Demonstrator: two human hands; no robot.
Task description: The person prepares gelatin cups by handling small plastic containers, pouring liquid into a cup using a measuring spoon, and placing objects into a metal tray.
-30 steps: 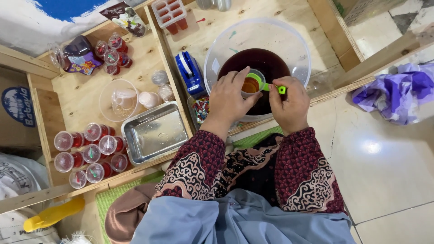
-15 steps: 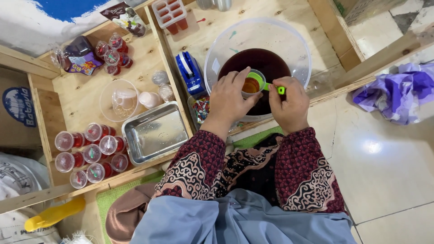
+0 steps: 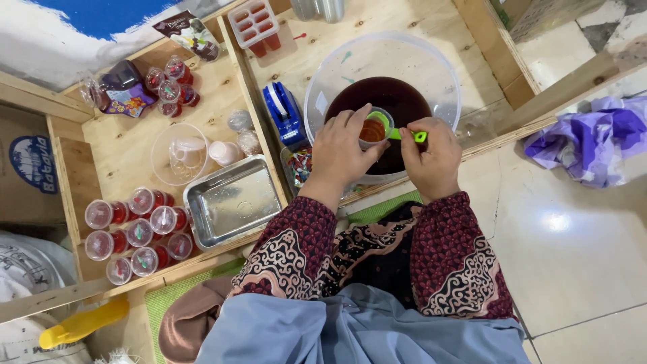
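Over the bowl's 6 o'clock edge | I see left hand (image 3: pixel 344 152) clamped on small cup (image 3: pixel 373 129) | right hand (image 3: pixel 431 158) pinching green scoop (image 3: pixel 397 131) against cup rim | clear bowl (image 3: pixel 431 67) of dark liquid beneath | steel tray (image 3: pixel 232 202) at 9 o'clock.

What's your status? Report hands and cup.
Left hand holds small cup over bowl of dark red liquid. Right hand grips green scoop at cup. Nothing blocking.
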